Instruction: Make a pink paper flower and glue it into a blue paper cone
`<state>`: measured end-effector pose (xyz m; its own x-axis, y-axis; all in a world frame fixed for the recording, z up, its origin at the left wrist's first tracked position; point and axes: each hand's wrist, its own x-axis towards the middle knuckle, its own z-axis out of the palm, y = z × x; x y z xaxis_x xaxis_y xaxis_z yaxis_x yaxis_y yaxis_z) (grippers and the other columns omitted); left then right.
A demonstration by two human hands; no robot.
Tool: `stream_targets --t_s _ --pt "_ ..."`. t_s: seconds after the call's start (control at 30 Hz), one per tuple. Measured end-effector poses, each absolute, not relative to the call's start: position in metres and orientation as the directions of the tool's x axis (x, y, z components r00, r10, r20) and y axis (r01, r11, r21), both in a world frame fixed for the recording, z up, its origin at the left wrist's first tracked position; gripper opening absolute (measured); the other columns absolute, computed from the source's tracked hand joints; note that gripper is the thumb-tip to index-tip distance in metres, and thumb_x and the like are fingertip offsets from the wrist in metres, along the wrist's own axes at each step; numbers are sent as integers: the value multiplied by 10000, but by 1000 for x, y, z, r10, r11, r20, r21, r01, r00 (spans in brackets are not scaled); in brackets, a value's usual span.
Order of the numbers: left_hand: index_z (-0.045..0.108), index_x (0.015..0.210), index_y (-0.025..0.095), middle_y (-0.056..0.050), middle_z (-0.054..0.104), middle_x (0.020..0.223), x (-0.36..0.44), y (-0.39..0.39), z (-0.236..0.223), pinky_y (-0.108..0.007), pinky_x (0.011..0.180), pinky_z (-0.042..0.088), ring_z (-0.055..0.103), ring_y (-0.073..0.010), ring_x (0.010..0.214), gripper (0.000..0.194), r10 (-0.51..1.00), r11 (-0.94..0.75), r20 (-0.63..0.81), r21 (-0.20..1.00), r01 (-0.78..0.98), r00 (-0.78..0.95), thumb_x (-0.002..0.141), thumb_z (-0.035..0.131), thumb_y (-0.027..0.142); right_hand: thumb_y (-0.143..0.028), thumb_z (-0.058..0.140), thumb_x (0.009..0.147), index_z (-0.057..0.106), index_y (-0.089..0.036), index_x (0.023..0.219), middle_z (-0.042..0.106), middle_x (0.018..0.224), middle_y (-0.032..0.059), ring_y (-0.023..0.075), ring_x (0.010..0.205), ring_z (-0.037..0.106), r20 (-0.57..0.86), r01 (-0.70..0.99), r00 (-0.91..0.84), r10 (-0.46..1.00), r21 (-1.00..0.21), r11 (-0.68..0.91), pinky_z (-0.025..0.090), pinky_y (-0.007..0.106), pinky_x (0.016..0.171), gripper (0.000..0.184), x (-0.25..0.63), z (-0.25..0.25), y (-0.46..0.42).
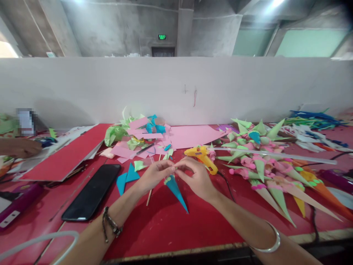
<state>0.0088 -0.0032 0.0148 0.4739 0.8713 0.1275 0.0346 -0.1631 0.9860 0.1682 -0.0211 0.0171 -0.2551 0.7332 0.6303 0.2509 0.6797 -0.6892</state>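
My left hand (155,176) and my right hand (198,179) meet over the middle of the red table, thumbs and fingertips pinched together. Whatever small piece lies between the fingertips is too small to make out. Just under the fingers is a blue paper cone (178,194) with a pale green edge at its wide end, its point toward the table's front right. I cannot tell whether the fingers touch it. A thin wooden stick (149,197) lies beside my left hand. Behind my right hand rests a yellow glue gun (205,159) with a long clear glue stick (275,152) extending right from it.
Blue paper pieces (127,177) and a black phone (92,191) lie left. Paper scraps (138,136) and a pink sheet (190,136) sit behind. Many decorated paper cones (260,169) crowd the right. Another person's hand (20,147) is at far left, past a red board (68,152).
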Motion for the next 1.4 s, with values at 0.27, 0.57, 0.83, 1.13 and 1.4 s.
stream_targets --t_s 0.27,0.57,0.83,1.13,1.4 --pt "551 661 137 38 461 564 12 -3 16 -180 520 299 390 -56 534 200 911 -44 115 982 -185 395 705 602 326 -212 523 769 552 -191 746 557 684 -7 103 628 540 584 95 -136 800 -796 597 455 225 588 43 166 16 -24" --pt "655 735 121 2 578 665 -7 18 11 -174 561 358 461 -57 584 130 978 -56 121 937 -345 171 671 640 233 -255 553 743 569 -185 730 549 629 -22 82 529 514 476 -7 -78 876 -879 477 435 206 517 74 171 13 -16" --pt "644 733 146 5 594 707 -8 18 11 -173 612 383 497 -72 638 104 984 -50 97 954 -296 147 633 651 177 -242 519 775 616 -175 747 624 689 7 107 610 562 438 243 -401 805 -796 554 436 210 573 122 171 20 -21" --pt "525 764 154 61 350 488 -8 12 19 -150 428 279 311 -47 434 133 976 0 83 925 -381 202 720 411 102 -126 455 789 635 -188 831 627 777 26 129 723 569 526 368 -388 757 -665 650 440 257 677 194 172 19 -20" --pt "484 732 131 43 374 580 -9 12 20 -124 401 269 320 -23 432 206 974 80 38 865 -495 224 616 400 -18 -231 468 806 595 -189 985 545 876 57 143 790 538 442 477 -432 786 -628 615 435 282 721 224 172 13 -20"
